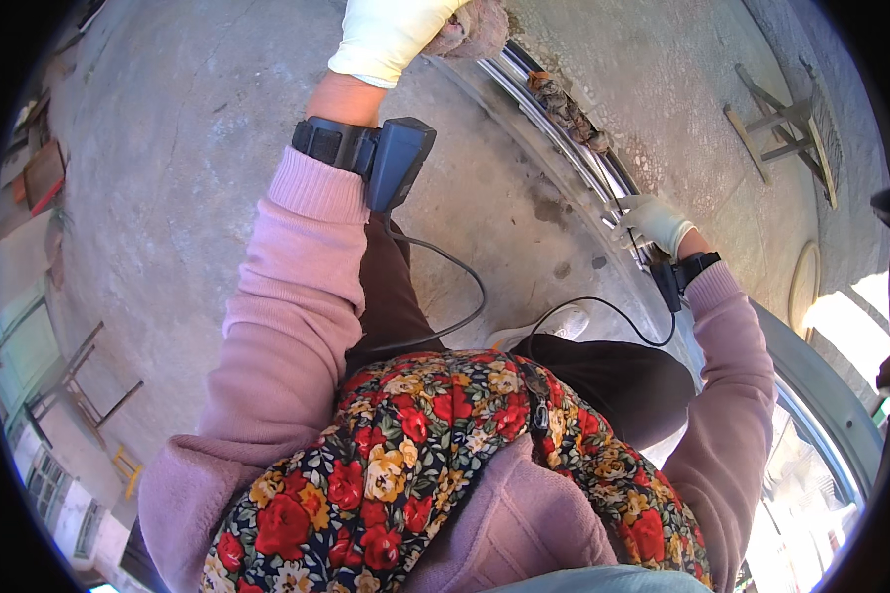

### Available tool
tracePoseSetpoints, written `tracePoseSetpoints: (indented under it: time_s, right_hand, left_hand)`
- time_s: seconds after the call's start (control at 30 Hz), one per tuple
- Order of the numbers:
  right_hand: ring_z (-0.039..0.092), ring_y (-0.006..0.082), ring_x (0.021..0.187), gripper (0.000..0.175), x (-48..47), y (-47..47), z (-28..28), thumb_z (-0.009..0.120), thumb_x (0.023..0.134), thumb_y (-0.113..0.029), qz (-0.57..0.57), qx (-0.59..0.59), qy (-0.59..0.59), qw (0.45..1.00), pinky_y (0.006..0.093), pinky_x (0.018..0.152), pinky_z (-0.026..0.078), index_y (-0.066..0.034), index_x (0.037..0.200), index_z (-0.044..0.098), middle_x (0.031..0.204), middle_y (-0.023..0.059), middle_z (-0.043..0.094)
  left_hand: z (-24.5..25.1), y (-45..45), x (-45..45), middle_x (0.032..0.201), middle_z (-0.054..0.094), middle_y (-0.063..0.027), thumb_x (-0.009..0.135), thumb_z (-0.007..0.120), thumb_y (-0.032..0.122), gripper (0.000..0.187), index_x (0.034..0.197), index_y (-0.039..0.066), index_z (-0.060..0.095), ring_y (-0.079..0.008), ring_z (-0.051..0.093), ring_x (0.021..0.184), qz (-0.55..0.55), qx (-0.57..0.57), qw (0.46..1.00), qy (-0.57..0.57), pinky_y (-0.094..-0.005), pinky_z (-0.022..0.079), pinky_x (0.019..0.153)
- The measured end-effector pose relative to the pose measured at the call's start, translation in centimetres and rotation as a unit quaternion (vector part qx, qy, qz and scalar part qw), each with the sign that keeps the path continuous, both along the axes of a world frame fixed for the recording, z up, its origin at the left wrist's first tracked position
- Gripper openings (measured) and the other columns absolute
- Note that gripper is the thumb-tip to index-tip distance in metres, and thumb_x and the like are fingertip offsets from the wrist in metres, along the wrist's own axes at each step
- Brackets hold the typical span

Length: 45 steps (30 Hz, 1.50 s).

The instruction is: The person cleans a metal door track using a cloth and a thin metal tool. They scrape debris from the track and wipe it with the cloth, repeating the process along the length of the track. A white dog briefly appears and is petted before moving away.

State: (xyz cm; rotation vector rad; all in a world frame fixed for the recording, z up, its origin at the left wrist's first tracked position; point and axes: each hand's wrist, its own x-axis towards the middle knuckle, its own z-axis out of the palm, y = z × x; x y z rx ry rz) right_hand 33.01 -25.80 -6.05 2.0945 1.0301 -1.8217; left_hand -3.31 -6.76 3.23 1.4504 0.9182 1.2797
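My left hand (393, 37), in a pale yellow glove at the top of the view, holds a bunched pinkish-grey cloth (476, 31). The cloth lies at the far end of several shiny metal rails (545, 111), which look like a sliding-door track; part of the hand and cloth is cut off by the frame. Over the near part of the rails is my gloved right hand (656, 222), its fingers curled around a thin dark rod (614, 187). A crumpled brown rag (567, 111) lies along the rails between my hands.
A wooden stool (782, 133) stands at the right, with a round pale object (805, 289) nearer. At the left are a metal chair frame (81, 382) and a yellow stool (127, 471). Cables (467, 274) run from devices on both wrists. Concrete floor (178, 148) spreads below.
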Motion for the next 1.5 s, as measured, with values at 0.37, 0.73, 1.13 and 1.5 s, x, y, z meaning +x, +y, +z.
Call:
tracePoseSetpoints:
  time_s: [0.37, 0.73, 1.13, 1.5]
  right_hand:
    - [0.068, 0.0141, 0.067, 0.035, -2.7, 3.1, -6.9, 0.054, 0.097, -0.011, -0.08, 0.325, -0.078, 0.939, 0.0302, 0.069, 0.053, -0.0027, 0.128, 0.068, 0.085, 0.0108, 0.073]
    - [0.069, 0.0379, 0.106, 0.034, -8.5, 12.5, -7.8, 0.055, 0.095, -0.016, 0.074, 0.361, -0.184, 0.911, 0.0419, 0.093, 0.053, -0.014, 0.125, 0.071, 0.11, 0.0231, 0.072]
    - [0.069, 0.0204, 0.067, 0.035, -1.1, 3.2, -2.0, 0.055, 0.096, -0.012, 0.068, 0.243, -0.216, 0.943, 0.0354, 0.071, 0.055, -0.0092, 0.128, 0.069, 0.099, 0.0196, 0.074]
    - [0.066, 0.017, 0.07, 0.033, 0.9, -1.0, -7.2, 0.057, 0.098, -0.009, -0.08, 0.335, -0.13, 0.93, 0.0329, 0.072, 0.053, -0.0024, 0.129, 0.067, 0.097, 0.0151, 0.075]
  left_hand:
    - [0.1, 0.2, -0.5, 0.107, 0.075, -0.0059, 0.084, 0.08, 0.01, 0.037, 0.119, -0.001, 0.07, -0.012, 0.069, 0.09, -0.009, -0.039, 0.999, -0.014, -0.0282, 0.056, 0.079]
    - [-0.4, 0.9, -1.1, 0.109, 0.075, -0.0068, 0.084, 0.08, 0.009, 0.037, 0.118, -0.001, 0.07, -0.0127, 0.07, 0.092, 0.001, -0.06, 0.998, -0.022, -0.0282, 0.056, 0.082]
    - [-1.2, 1.8, -2.0, 0.111, 0.075, -0.0085, 0.084, 0.08, 0.01, 0.037, 0.118, -0.001, 0.071, -0.0144, 0.071, 0.099, 0.011, -0.06, 0.998, -0.001, -0.0291, 0.056, 0.086]
    - [-1.3, 1.6, -1.0, 0.109, 0.075, -0.0071, 0.084, 0.08, 0.01, 0.036, 0.118, -0.001, 0.071, -0.0146, 0.07, 0.097, 0.015, -0.008, 1.0, -0.004, -0.0292, 0.055, 0.087]
